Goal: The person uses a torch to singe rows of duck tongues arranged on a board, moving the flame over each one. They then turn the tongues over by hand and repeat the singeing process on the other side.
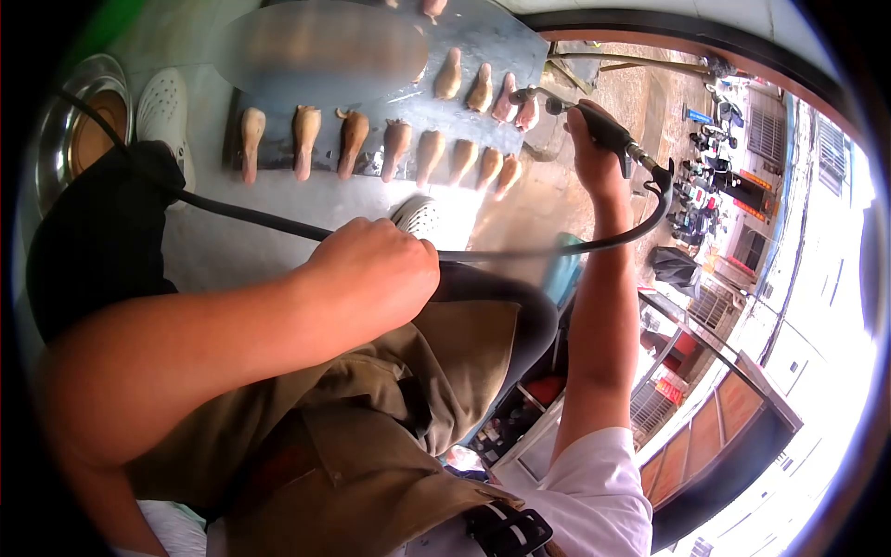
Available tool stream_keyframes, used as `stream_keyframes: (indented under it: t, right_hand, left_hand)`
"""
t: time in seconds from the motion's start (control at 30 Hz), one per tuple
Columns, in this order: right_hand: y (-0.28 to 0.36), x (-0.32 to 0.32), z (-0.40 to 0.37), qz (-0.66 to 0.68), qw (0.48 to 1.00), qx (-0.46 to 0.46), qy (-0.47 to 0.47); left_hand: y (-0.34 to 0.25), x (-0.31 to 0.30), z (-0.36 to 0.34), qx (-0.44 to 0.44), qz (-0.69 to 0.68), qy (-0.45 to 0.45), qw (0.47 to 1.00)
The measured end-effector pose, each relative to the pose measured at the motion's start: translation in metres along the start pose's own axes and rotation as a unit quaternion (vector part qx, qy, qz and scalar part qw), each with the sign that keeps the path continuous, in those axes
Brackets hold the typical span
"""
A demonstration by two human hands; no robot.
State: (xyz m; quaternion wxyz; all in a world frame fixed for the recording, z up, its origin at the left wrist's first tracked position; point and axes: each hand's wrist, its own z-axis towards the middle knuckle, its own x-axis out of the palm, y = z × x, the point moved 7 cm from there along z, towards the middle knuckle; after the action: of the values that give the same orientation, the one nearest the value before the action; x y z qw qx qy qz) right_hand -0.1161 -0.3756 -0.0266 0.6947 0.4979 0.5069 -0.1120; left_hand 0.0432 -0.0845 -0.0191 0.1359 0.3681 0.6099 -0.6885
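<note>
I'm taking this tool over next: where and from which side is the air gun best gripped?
Probably round its dark handle, as the right hand holds the air gun, coming from the hose end: the handle is the thick part, and the thin metal nozzle juts forward toward the wooden pieces.

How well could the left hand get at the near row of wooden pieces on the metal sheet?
Probably yes: the left hand is a fist at the black hose, with only a white shoe and open floor between it and the wooden pieces.
</note>
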Motion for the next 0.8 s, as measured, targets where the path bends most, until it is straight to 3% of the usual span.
stream_keyframes:
  t: [0.17,0.37,0.6,0.73,0.8]
  right_hand:
    - [0.007,0.006,0.006,-0.015,1.0,0.003,0.025]
    - [0.009,0.01,0.003,-0.03,0.998,0.019,0.05]
    - [0.023,0.015,0.021,-0.09,0.992,-0.066,0.062]
    - [0.028,0.018,0.029,-0.099,0.99,-0.068,0.079]
    - [0.03,0.019,0.031,-0.104,0.989,-0.059,0.085]
  left_hand:
    - [0.001,0.003,-0.002,-0.037,-0.018,0.101,0.994]
    - [0.0,-0.002,-0.003,-0.027,-0.022,0.078,0.996]
    - [-0.002,-0.003,-0.005,-0.033,-0.008,0.079,0.996]
    - [-0.002,-0.006,-0.005,-0.02,0.004,0.043,0.999]
    - [-0.003,-0.007,-0.005,-0.023,-0.014,0.068,0.997]
